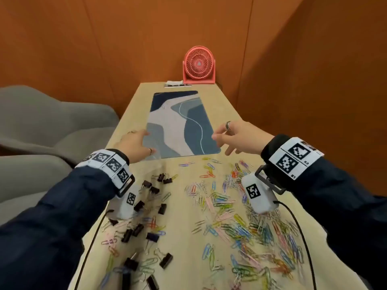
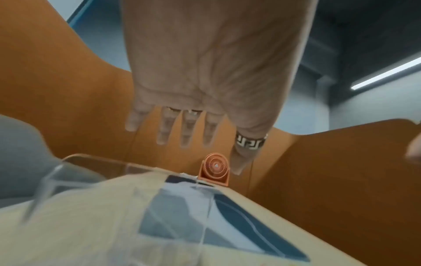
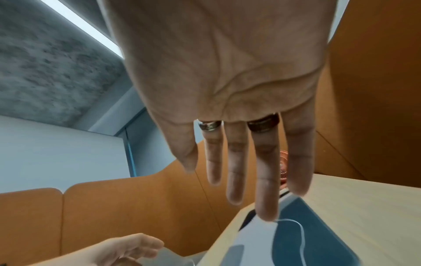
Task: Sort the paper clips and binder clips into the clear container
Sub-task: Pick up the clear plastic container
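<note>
Left hand [image 1: 137, 146]: fingers straight, holding nothing, over the box's [image 2: 95, 162] left rim at 11 o'clock. Right hand [image 1: 234, 136]: fingers spread wide, holding nothing, at 1 o'clock over the mat [image 1: 182, 124]. Box: clear, hard to make out, partly on the mat's near-left corner. Binder clips [image 1: 146, 208]: scattered, 7 o'clock. Paper clips [image 1: 240, 222]: heaped, 5 o'clock. Table [image 1: 182, 233]: bears all. Step, as judged: positioning the box; no clip sorted yet. Next calls for seating it within reach, then pinching single clips.

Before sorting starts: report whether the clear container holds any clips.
Seemingly empty: through the clear plastic container only table and mat show, though blurred.
</note>
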